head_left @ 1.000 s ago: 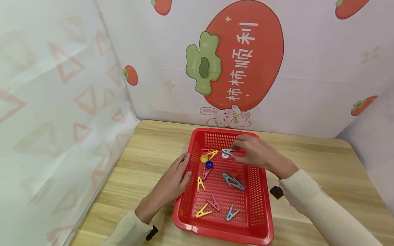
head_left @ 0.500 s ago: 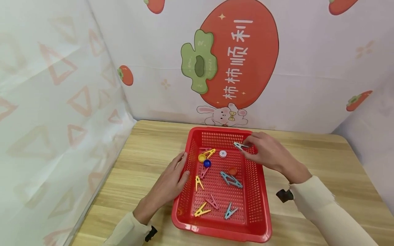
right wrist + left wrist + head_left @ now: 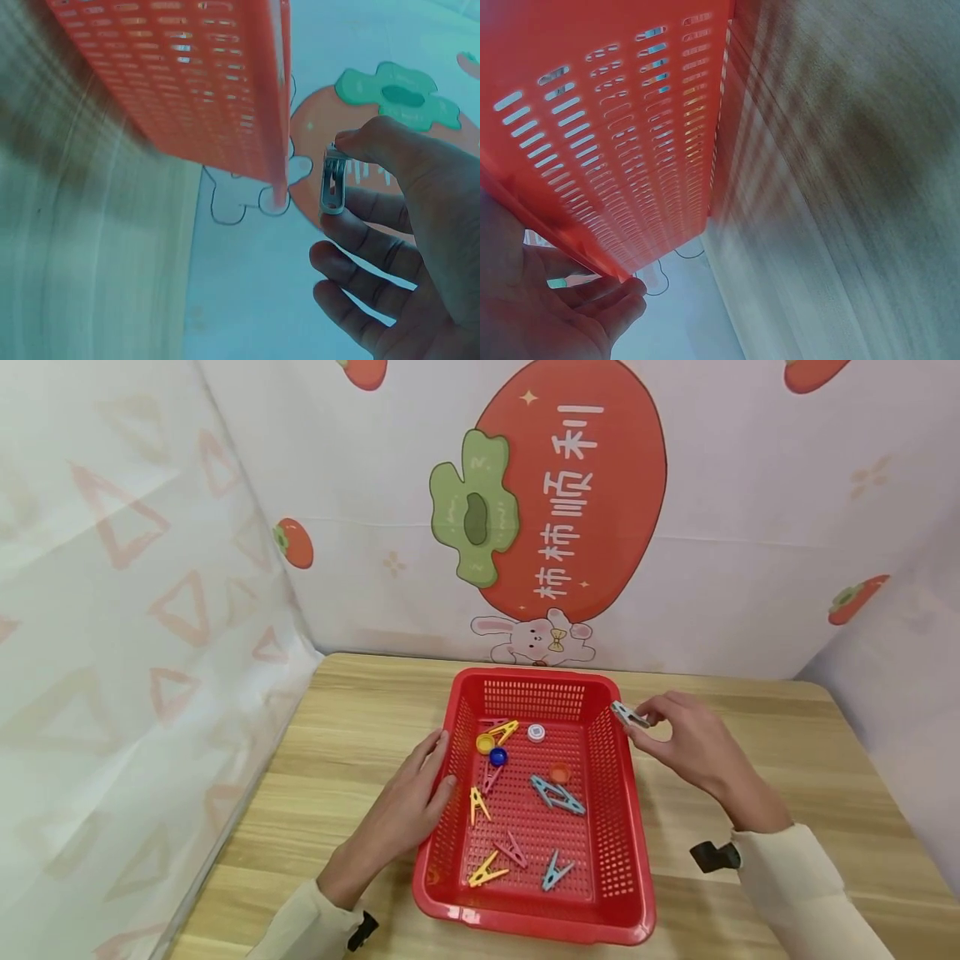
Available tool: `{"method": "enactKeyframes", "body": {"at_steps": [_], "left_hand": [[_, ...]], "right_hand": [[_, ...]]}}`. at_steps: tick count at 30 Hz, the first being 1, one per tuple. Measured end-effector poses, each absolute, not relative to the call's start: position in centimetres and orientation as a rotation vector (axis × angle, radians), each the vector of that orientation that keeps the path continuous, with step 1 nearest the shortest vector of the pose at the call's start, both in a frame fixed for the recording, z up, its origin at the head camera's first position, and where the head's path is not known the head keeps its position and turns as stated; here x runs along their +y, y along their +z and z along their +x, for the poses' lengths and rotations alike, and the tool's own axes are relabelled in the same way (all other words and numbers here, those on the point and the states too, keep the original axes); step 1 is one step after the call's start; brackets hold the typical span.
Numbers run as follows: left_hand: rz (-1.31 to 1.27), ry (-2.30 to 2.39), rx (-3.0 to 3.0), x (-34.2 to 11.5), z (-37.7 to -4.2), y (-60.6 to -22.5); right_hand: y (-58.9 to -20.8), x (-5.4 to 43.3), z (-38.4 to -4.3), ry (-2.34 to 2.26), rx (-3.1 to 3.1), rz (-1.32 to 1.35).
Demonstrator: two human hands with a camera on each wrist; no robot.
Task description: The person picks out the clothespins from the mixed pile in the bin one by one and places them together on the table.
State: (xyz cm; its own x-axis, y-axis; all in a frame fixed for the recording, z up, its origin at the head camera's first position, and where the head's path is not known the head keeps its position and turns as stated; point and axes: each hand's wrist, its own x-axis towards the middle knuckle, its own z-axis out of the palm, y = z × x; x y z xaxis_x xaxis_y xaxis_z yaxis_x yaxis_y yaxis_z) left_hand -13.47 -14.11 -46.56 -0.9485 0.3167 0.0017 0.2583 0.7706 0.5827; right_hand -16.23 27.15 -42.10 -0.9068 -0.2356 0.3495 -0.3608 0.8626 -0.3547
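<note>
My right hand (image 3: 693, 745) pinches a pale grey clothespin (image 3: 628, 715) between thumb and fingers, at the right rim of a red plastic basket (image 3: 642, 852). In the right wrist view the clothespin (image 3: 333, 184) stands upright between thumb and index finger, outside the basket wall. My left hand (image 3: 401, 802) rests on the basket's left rim with fingers fairly straight. Inside the basket lie yellow clothespins (image 3: 480, 806), pink clothespins (image 3: 512, 850) and blue clothespins (image 3: 557, 870). Among them are a yellow cap (image 3: 485, 743), a blue cap (image 3: 498, 757), an orange cap (image 3: 559, 772) and a white cap (image 3: 536, 732).
The basket stands on a wooden table (image 3: 360, 718), with bare wood on both its sides. A white backdrop (image 3: 360, 585) with printed persimmons rises behind the table's far edge, and a patterned sheet (image 3: 150, 693) hangs at the left.
My right hand has carried the grey clothespin from over the back of the basket to the right, up to its right rim. The left hand stays on the left rim; the view has shifted slightly.
</note>
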Motion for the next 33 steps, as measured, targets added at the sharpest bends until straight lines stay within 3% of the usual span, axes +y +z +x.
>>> {"method": "enactKeyframes", "body": {"at_steps": [33], "left_hand": [[0.450, 0.934, 2.855, -14.1, -13.6, -46.6]], "right_hand": [[-49.4, 31.0, -12.0, 0.580, -2.729, -0.121]]}}
